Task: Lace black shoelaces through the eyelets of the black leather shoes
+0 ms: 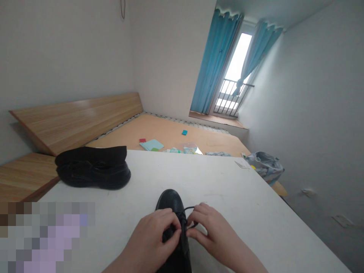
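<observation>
A black lace-up shoe (171,199) lies on the white tabletop with its rounded toe pointing away from me. My left hand (156,237) is closed at the shoe's left side, thumb and fingers pinched over the upper beside the lacing; its fingertips partly cover what they grip. On the other side, my right hand (209,224) pinches the black shoelace (189,207), which loops out from the lacing to the right. Both hands hide parts of the shoe's middle, and its heel end runs out of the bottom of the view.
Another black shoe (93,176) rests at the left end of the white table (176,167); something dark and flat-topped (91,154) shows along its upper side. Beyond are small packets (152,145) on an orange-tan surface and a patterned bag (264,167). A blurred patch covers the lower left.
</observation>
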A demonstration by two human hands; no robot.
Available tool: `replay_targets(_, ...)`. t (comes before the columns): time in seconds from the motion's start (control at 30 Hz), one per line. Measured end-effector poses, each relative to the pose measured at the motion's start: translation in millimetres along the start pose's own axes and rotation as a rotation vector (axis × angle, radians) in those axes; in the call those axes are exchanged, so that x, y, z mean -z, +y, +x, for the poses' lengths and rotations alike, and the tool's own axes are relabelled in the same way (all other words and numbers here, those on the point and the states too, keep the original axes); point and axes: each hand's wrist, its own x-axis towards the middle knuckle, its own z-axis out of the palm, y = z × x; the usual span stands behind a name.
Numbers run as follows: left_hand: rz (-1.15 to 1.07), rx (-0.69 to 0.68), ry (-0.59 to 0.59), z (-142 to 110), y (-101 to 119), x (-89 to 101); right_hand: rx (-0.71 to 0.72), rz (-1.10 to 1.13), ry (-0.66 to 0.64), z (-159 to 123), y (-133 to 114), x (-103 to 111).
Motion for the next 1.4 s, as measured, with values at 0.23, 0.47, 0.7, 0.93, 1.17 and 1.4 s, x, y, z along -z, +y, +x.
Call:
replay_targets(0.23, -0.356, 0.024, -0.031, -1.4, -6.5, 11.5, 0.121, 0.284, 0.119, 6.2, -22.1, -5.6)
replay_targets(0.47, -0.256, -0.028, -0.047, -9.0, -6.6, 34.0, 0.010, 0.992, 0.170, 13.3, -30.4, -4.1)
replay_targets(0.7, 0.207, 0.104, -0.093, -19.4, -10.5, 51.6, 0.002, 0.859, 0.385, -7.6, -39.1, 19.8)
replay_targets(0.93, 0.001, 0.184, -0.142, -16.5, -30.0, 36.7, -0.026, 0.409, 0.355, -7.0, -37.0, 12.0)
replay_targets(1.17, -0.400, 0.204, -0.130, -9.6, -28.6, 40.1, -0.111, 0.369, 0.355, -11.5, -31.5, 0.1)
replay_targets(1.4, -1.244, 0.067, -0.251, -13.6, -15.2, 42.5, 0.015, 0.258, 0.069, 2.1, -53.2, -22.9)
